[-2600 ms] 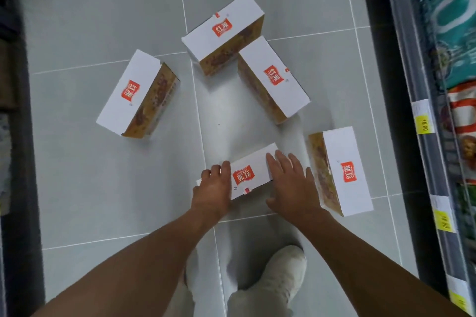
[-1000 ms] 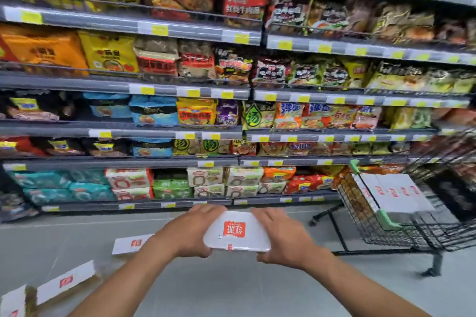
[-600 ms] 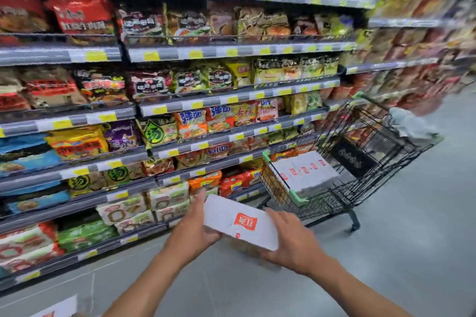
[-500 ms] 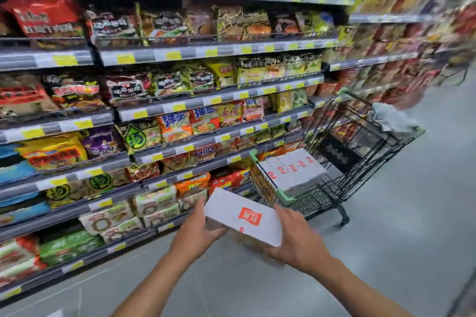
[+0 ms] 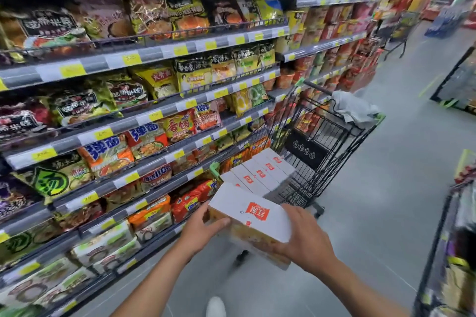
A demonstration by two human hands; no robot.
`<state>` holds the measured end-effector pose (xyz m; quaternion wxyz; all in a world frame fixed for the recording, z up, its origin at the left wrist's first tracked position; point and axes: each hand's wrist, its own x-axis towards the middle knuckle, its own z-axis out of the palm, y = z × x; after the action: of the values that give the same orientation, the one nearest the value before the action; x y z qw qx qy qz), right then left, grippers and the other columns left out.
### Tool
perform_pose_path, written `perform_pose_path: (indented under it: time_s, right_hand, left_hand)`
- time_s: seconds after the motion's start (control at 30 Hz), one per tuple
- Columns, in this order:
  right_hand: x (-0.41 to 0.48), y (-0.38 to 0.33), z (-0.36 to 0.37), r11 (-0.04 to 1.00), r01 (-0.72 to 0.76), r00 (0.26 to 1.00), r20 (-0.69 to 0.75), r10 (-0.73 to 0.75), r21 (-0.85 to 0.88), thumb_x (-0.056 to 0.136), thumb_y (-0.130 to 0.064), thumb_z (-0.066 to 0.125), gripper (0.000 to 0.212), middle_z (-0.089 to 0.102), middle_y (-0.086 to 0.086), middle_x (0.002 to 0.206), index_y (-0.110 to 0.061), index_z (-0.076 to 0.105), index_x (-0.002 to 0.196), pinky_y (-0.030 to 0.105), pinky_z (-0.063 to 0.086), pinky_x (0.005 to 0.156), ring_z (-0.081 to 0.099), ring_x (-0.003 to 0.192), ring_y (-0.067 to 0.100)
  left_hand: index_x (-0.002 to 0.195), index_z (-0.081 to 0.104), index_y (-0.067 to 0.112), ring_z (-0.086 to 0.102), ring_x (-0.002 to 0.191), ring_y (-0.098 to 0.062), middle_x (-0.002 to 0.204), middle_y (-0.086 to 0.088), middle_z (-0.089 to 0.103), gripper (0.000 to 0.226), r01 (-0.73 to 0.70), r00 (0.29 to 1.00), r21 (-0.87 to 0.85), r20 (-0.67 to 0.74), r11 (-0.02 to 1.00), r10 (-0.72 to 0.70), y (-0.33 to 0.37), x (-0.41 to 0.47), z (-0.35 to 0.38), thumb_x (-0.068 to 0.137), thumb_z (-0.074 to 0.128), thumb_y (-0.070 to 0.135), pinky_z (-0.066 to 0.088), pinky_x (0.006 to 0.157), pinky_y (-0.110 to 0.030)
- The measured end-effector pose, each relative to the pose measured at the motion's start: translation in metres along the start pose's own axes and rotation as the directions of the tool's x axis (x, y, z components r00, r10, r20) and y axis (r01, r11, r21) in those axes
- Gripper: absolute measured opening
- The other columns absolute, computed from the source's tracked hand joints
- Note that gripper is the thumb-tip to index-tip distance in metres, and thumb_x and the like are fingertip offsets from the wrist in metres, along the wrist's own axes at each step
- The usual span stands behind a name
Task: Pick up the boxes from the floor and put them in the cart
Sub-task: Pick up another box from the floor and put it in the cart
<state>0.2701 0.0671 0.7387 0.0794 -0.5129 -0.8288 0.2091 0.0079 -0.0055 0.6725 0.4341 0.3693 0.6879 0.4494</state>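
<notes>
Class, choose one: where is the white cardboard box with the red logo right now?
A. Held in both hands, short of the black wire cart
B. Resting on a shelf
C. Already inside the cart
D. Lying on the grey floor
A: the white cardboard box with the red logo sits between the left hand and right hand, in front of the black wire cart.

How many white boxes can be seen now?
5. One box is held by the left hand and right hand. Four boxes lie side by side in the cart. More may be hidden beneath them.
</notes>
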Motion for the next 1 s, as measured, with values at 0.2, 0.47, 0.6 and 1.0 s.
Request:
perform_pose_path:
  time_s: [0.2,0.47,0.6,1.0]
  right_hand:
    - [0.086,0.014,0.001,0.951,-0.171,0.985,0.061,0.161,0.258,0.026,-0.103,0.058,0.137,0.036,-0.012,0.129,-0.042,0.035,0.147,0.025,0.044,0.083,0.043,0.112,0.011]
    - [0.190,0.049,0.042,0.805,-0.336,0.932,0.049,0.359,0.490,0.058,-0.040,0.092,0.089,0.045,-0.007,0.126,-0.040,0.048,0.134,0.027,0.049,0.085,0.048,0.109,0.007]
    - [0.224,0.057,0.053,0.484,-0.450,0.807,0.110,0.580,0.750,0.058,-0.030,0.095,0.085,0.060,0.007,0.119,-0.026,0.040,0.123,0.047,0.062,0.082,0.069,0.099,0.021]
    - [0.324,0.094,0.076,-0.117,-0.655,0.547,0.575,0.609,0.747,0.081,-0.051,0.077,0.088,0.055,0.014,0.134,-0.026,0.029,0.150,0.049,0.060,0.068,0.068,0.098,0.036]
  left_hand:
    - [0.145,0.048,0.044,0.056,0.128,-0.009,0.140,0.017,0.059,0.082,0.027,0.997,-0.041,0.072,0.999,-0.024,0.019,0.094,-0.009,0.073,0.082,0.063,0.049,0.106,-0.039]
    - [0.126,0.042,0.060,0.040,0.135,-0.011,0.144,0.017,0.038,0.054,0.021,0.992,0.059,0.126,0.998,-0.028,0.050,0.217,-0.007,0.088,0.076,0.041,0.037,0.114,-0.041]
    - [0.127,0.045,0.064,0.063,0.111,-0.005,0.139,0.010,0.058,0.058,0.057,0.989,0.080,0.132,0.995,-0.067,0.047,0.265,0.006,0.089,0.075,0.032,0.053,0.096,-0.031]
    - [0.159,0.024,0.026,0.048,0.135,-0.029,0.163,-0.002,0.026,0.075,0.177,0.978,0.389,0.037,0.904,-0.207,0.035,0.362,0.050,0.096,0.059,0.004,0.050,0.104,-0.045]
